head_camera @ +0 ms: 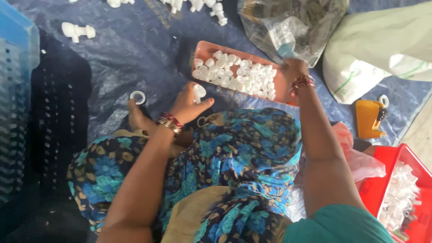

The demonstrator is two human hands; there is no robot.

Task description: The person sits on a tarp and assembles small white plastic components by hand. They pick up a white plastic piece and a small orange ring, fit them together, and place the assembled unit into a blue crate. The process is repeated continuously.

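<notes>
The left hand (186, 105) has its fingers curled around one white cap (199, 91), thumb stretched out to the side; it hovers just off the near-left corner of the tray (204, 48). The right hand (292, 68) is at the tray's far right end, reaching up to the clear bag (292, 24); its fingers are hidden behind the wrist and the bag's edge, so whether they pinch the bag or lie loose cannot be told.

The tray is one shallow pink rectangle holding a heap of small white caps (238, 74), too many and too crowded to count. One white ring (137, 97) lies on the blue tarp (135, 45) left of the tray. One white fitting (77, 30) lies farther left. One yellow tool (369, 118) lies right of the tray, and one red bin (396, 157) sits beyond it.
</notes>
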